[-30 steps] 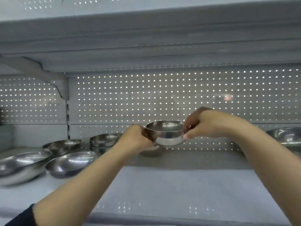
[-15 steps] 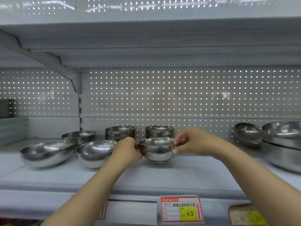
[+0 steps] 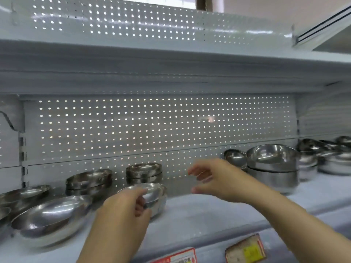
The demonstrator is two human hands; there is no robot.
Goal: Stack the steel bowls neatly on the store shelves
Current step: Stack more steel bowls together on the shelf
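A: Several stacks [image 3: 144, 172] are already formed at the back of the shelf [image 3: 209, 215]. Status of the small bowl [image 3: 152, 196]?

B: It is set on the shelf before them, unstacked, gripped by the left hand [image 3: 123, 211]. The right hand [image 3: 212, 179] is held apart, fingers spread. Loose bowls [image 3: 51, 217] remain to be stacked.

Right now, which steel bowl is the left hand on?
The small single bowl at mid-shelf, just in front of the small stack. The left hand grips its near rim; every other bowl is untouched.

Both forearms are bare, no sleeves, rings or watch showing on either hand
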